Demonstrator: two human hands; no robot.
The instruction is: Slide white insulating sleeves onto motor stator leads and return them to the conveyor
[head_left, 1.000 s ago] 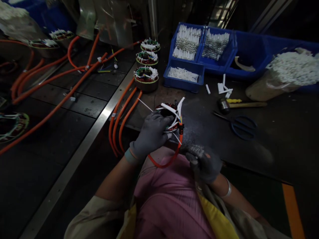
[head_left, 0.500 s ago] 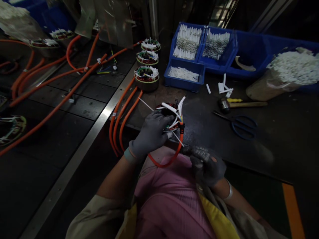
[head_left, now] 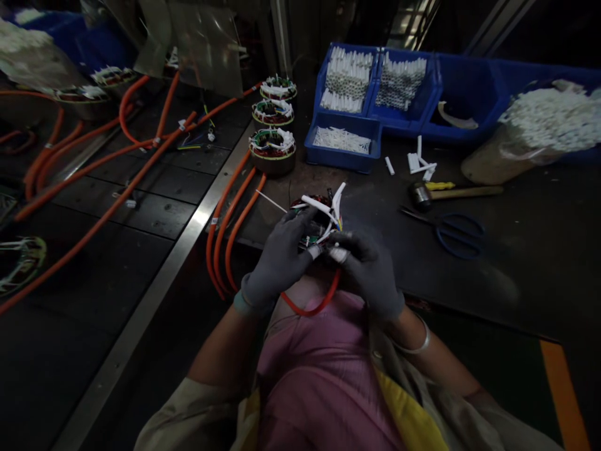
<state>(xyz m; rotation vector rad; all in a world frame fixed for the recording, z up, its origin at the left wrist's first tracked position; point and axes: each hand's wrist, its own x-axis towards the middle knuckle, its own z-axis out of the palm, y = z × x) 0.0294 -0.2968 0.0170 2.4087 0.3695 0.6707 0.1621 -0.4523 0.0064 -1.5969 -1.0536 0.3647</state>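
A motor stator [head_left: 297,202], a ring of dark red windings with white sleeves [head_left: 317,203] standing up from it, sits at the bench's front edge. My left hand [head_left: 286,250], in a grey glove, is closed on the ring's near left side, fingers over the rim and thumb in front. My right hand [head_left: 369,266], also gloved, is at the near right rim with thumb and fingers pinched together; what they hold is hidden. A thin white strand [head_left: 271,200] sticks out to the left. From the stator an orange cable [head_left: 312,312] loops down over my lap.
Three stators [head_left: 272,155] stand behind, left of blue bins [head_left: 342,160] of white sleeves. To the right lie a mallet [head_left: 464,193], scissors [head_left: 457,235], loose sleeves [head_left: 420,164] and a bundle of white pieces [head_left: 549,122]. Orange cables [head_left: 154,150] cross the left surface.
My right hand has come up and left from below the bench edge to the stator's near right rim, covering the strand's right end. My left hand stays on the stator.
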